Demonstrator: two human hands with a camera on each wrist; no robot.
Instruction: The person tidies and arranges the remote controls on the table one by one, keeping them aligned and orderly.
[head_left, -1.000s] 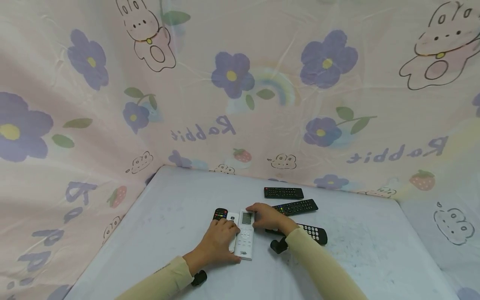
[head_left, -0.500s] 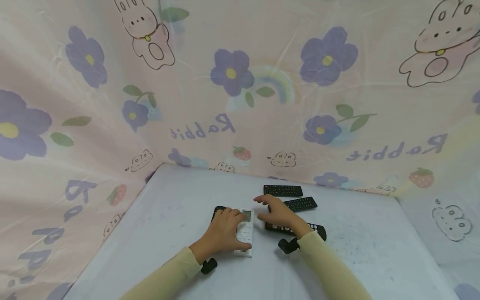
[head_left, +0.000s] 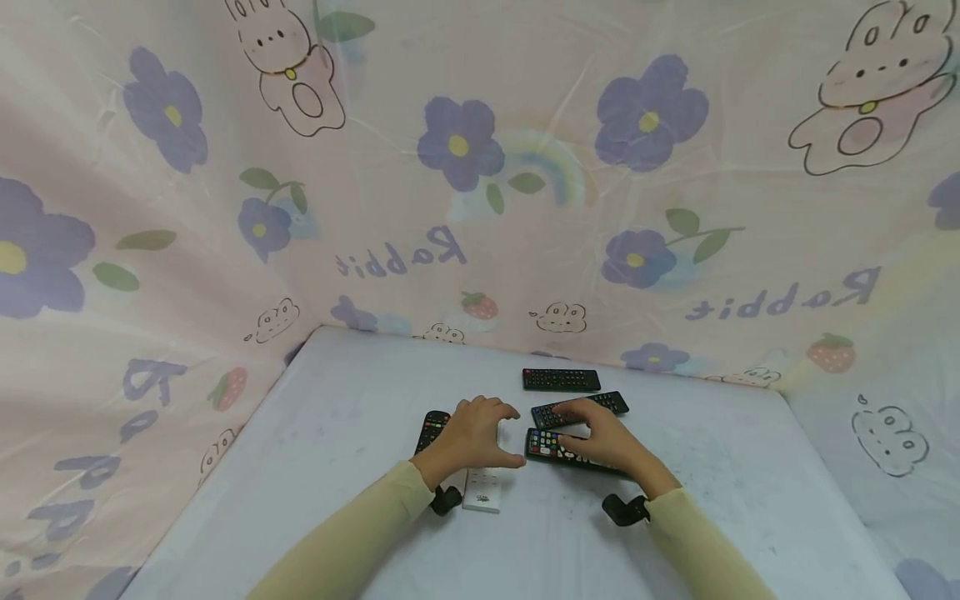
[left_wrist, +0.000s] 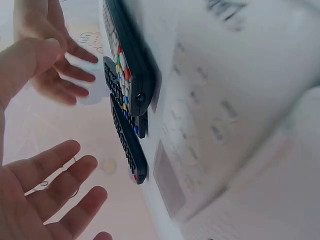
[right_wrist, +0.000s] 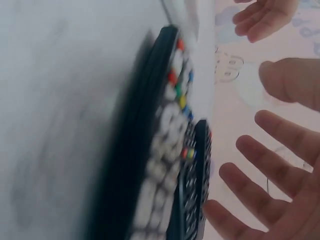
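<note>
My left hand (head_left: 471, 435) hovers over the white remote control (head_left: 483, 493), thumb and fingers spread apart with nothing between them. In the left wrist view, that white remote (left_wrist: 200, 115) lies blurred beneath the hand. A black remote with coloured buttons (head_left: 432, 428) sits at its left, partly behind the left hand. My right hand (head_left: 606, 437) is over a black remote with pale buttons (head_left: 546, 447), covering its middle. In the right wrist view, the right fingers (right_wrist: 270, 185) are spread above this remote (right_wrist: 135, 135), apart from it.
Another black remote (head_left: 615, 403) lies slanted behind the right hand, and one more (head_left: 561, 380) lies farther back. All rest on a white-covered table (head_left: 360, 392). A printed curtain (head_left: 525, 275) rises at the table's back and sides.
Both hands have let go of the white remote. The left hand has lifted and moved right across it; the right hand has moved right, over the black remotes.
</note>
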